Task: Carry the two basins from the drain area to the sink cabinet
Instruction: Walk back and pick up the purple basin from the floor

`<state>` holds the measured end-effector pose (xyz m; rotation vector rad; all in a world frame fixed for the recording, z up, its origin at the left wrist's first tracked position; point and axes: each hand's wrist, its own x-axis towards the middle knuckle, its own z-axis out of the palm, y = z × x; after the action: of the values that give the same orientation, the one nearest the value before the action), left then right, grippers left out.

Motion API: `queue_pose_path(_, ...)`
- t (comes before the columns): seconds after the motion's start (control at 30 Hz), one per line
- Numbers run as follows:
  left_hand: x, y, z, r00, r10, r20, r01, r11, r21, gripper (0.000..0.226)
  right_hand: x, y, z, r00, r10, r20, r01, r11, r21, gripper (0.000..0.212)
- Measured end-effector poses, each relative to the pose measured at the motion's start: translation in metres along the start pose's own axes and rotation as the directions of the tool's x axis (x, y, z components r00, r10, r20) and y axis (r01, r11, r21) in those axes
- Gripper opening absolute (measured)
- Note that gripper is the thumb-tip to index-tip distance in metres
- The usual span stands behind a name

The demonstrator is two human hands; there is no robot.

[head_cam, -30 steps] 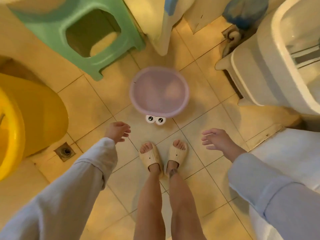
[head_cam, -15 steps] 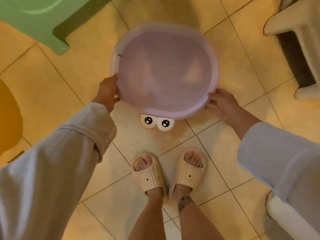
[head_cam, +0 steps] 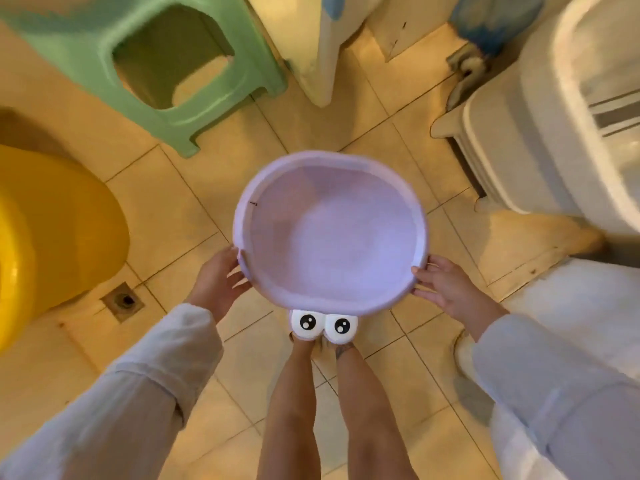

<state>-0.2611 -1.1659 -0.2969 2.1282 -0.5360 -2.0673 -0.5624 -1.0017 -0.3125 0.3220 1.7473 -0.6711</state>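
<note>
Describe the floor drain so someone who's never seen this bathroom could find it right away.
Start at the big yellow tub on the left. Just past its near right edge, the floor drain sits set into the tiled floor, left of the left hand. It is the only small metal square among plain tiles.

One lilac basin [head_cam: 329, 233], with two cartoon eyes [head_cam: 323, 324] at six o'clock. One yellow basin [head_cam: 52, 237] at nine, one green stool [head_cam: 145, 64] at eleven, one drain [head_cam: 123, 301], two hands.

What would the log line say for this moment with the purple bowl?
held: round purple plastic basin | left hand: gripping left rim | right hand: gripping right rim | basin: looks empty | nearby: green plastic stool
</note>
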Motion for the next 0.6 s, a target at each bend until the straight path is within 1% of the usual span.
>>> queue_pose_path(0.1, -0.082, 0.007, -0.008, 0.998, -0.022, 0.059, 0.024, 1.000, -0.019, 0.032, -0.078, -0.008, -0.035, 0.999, -0.025, 0.041, 0.026, 0.999, -0.038, 0.031)
queue_pose_path(0.17, -0.128, 0.012, -0.012, 0.997, -0.031, 0.065, 0.034, 0.999, -0.040, 0.035, -0.124, -0.015, -0.053, 0.997, -0.060, 0.042, 0.062, 0.997, -0.044, 0.037)
queue_pose_path(0.23, -0.170, 0.018, -0.013, 0.998, -0.035, 0.049, 0.037, 0.998, -0.044, 0.032, -0.167, -0.018, -0.066, 0.992, -0.106, 0.061, 0.109, 0.993, -0.036, 0.035)
queue_pose_path(0.3, -0.207, 0.023, -0.013, 1.000, -0.025, 0.018, 0.026, 0.999, -0.040, 0.027, -0.205, -0.016, -0.075, 0.987, -0.142, 0.070, 0.142, 0.990, 0.006, 0.030)
queue_pose_path(0.43, -0.258, 0.033, -0.007, 1.000, 0.020, -0.016, -0.022, 0.996, -0.086, 0.024, -0.259, -0.008, -0.087, 0.976, -0.205, 0.077, 0.192, 0.970, 0.148, 0.023)
queue_pose_path(0.53, -0.285, 0.042, 0.000, 0.999, 0.042, -0.004, -0.042, 0.994, -0.106, 0.017, -0.282, -0.003, -0.094, 0.968, -0.242, 0.071, 0.217, 0.944, 0.249, 0.026)
queue_pose_path(0.6, -0.300, 0.048, 0.003, 0.998, 0.061, 0.008, -0.060, 0.992, -0.108, 0.014, -0.294, 0.001, -0.100, 0.961, -0.268, 0.074, 0.237, 0.930, 0.282, 0.029)
